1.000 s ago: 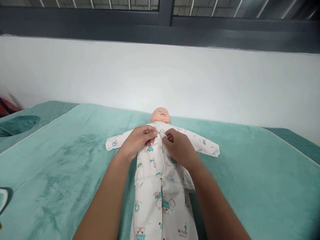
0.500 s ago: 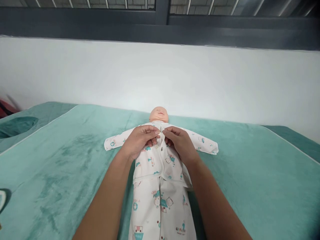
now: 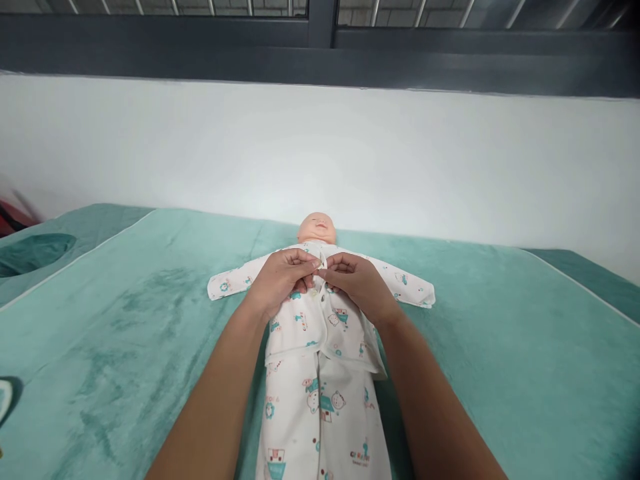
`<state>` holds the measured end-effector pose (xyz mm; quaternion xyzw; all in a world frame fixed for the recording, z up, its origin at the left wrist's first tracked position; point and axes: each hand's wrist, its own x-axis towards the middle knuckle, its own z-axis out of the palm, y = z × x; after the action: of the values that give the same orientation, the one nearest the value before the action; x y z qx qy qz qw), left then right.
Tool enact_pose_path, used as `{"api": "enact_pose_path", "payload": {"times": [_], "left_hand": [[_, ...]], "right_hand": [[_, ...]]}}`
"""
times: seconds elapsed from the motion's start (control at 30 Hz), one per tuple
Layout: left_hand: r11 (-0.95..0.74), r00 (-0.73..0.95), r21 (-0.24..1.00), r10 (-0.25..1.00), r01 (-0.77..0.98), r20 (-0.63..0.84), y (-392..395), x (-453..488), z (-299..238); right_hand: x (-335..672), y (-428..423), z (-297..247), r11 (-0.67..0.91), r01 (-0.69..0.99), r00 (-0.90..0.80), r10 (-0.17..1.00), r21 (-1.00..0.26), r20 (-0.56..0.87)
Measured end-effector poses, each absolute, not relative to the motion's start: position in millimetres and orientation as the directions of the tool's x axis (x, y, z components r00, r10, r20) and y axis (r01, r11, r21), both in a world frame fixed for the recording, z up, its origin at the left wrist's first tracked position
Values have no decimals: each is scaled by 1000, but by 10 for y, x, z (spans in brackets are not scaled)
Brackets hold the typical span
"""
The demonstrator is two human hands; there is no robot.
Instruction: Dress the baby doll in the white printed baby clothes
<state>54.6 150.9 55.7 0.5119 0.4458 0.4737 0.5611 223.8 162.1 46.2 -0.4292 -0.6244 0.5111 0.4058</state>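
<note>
A baby doll [image 3: 317,227] lies on its back on a teal blanket [image 3: 125,320], head toward the wall, arms spread. It wears a white printed shirt [image 3: 320,320] and matching trousers [image 3: 320,413]. My left hand [image 3: 280,280] pinches the left edge of the shirt front near the collar, fingers closed. Pinching the opposite edge is my right hand [image 3: 357,283], its fingertips meeting the left hand's at the top of the shirt's button line.
A white wall rises right behind the doll's head, with a dark window frame [image 3: 320,53] above. A darker teal cloth [image 3: 35,250] and something red sit at the far left. A pale object [image 3: 5,400] peeks in at the left edge.
Both hands have drawn closer together at the doll's upper chest. The right hand shifted slightly up and left so the fingertips now meet at the collar.
</note>
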Motion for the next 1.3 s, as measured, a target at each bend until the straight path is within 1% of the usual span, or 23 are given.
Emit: {"api": "enact_pose_path", "payload": {"times": [0.1, 0.27, 0.47, 0.7, 0.8, 0.9, 0.97, 1.07, 1.17, 1.23, 1.3], "left_hand": [[32, 144, 996, 989, -78, -20, 1507, 558, 563], [17, 145, 998, 989, -53, -9, 1488, 573, 590], [-6, 159, 999, 987, -46, 13, 1470, 585, 614], [-29, 180, 998, 983, -51, 37, 1496, 567, 574], [-31, 172, 999, 985, -8, 32, 1486, 579, 588], [-46, 162, 997, 986, 64, 35, 1464, 597, 620], [-46, 145, 995, 989, 90, 33, 1454, 605, 631], [-32, 144, 999, 989, 44, 25, 1459, 598, 619], [-22, 190, 999, 981, -26, 26, 1478, 564, 596], [-15, 210, 999, 977, -35, 22, 1488, 535, 589], [-8, 214, 1000, 977, -24, 13, 1493, 507, 590]], "right_hand": [[2244, 1599, 493, 108, 171, -300, 953, -979, 53], [2238, 1594, 515, 105, 206, -309, 950, -973, 37], [2194, 1568, 534, 119, 308, -247, 968, -944, 41], [2167, 1511, 616, 67, 396, -228, 973, -916, -28], [2134, 1493, 620, 80, 435, -201, 980, -897, -10], [2092, 1478, 620, 127, 460, -205, 978, -879, 34], [2078, 1475, 622, 139, 453, -223, 974, -880, 39], [2106, 1486, 623, 105, 410, -242, 970, -906, 3], [2189, 1514, 621, 65, 310, -299, 954, -948, -32], [2243, 1535, 618, 43, 232, -339, 940, -972, -40], [2270, 1551, 608, 34, 183, -343, 939, -983, -31]]}}
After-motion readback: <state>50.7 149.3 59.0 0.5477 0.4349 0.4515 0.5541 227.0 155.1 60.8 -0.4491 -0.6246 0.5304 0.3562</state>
